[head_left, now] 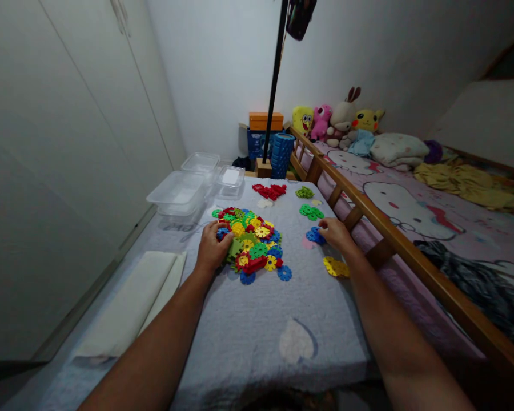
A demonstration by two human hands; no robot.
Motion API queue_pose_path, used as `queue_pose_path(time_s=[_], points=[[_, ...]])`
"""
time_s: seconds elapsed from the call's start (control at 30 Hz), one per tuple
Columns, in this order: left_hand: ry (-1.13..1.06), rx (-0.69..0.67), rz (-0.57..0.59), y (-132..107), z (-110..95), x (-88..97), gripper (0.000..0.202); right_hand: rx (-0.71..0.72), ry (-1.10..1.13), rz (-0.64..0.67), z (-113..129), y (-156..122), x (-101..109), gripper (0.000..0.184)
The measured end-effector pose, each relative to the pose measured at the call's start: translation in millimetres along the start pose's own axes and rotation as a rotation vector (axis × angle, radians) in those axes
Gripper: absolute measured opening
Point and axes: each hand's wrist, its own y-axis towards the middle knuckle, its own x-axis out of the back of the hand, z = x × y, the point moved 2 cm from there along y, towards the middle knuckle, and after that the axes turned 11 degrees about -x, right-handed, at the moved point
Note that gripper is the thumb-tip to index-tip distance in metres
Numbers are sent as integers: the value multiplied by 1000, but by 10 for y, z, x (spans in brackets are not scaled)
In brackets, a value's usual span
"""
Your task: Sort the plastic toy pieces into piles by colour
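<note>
A mixed pile of notched plastic building discs (pixel 251 240) in red, yellow, green and blue lies in the middle of the cloth. My left hand (pixel 213 246) is at the pile's left edge, its fingers curled round a blue disc (pixel 223 233). At the table's right side, my right hand (pixel 334 233) pinches at a small group of blue discs (pixel 314 235); the fingertips partly hide what they hold. Yellow discs (pixel 336 267) lie nearer me, partly behind my right forearm. Beyond the blue group are bright green discs (pixel 312 212), olive green discs (pixel 304 192) and a red group (pixel 269 191).
Clear plastic containers (pixel 177 191) stand at the back left, with a smaller lidded box (pixel 230 178) beside them. A folded pale cloth (pixel 131 299) lies at the left. A wooden bed rail (pixel 360 200) runs along the right. A black pole (pixel 274 85) rises behind the table.
</note>
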Motion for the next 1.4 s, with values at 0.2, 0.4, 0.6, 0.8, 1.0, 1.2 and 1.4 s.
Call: queue_pose_path(time_s=[0.2,0.4,0.6,0.8,1.0,1.2,1.4], points=[[72,3,26,189,3,-34,38,164,44,161,779,-150,-241,20],[142,-39,112,493,166,-109,37,217,244,192,1304,-182,-603,36],[263,-90,276,706,379,-176,51,121,501,240,1313,-193,-923,51],[268,-85,352,938,438,-249,60,90,634,277,1231,-186,-1032,47],[293,-90,528,982,334,-310,51,201,599,273,1233,-212,-1020,38],[266,-160,585,874,227,-293,52,233,654,264,1207,-201,-1055,32],[185,-186,562,759,133,-248,55,228,696,215,1192,-193,-1074,25]])
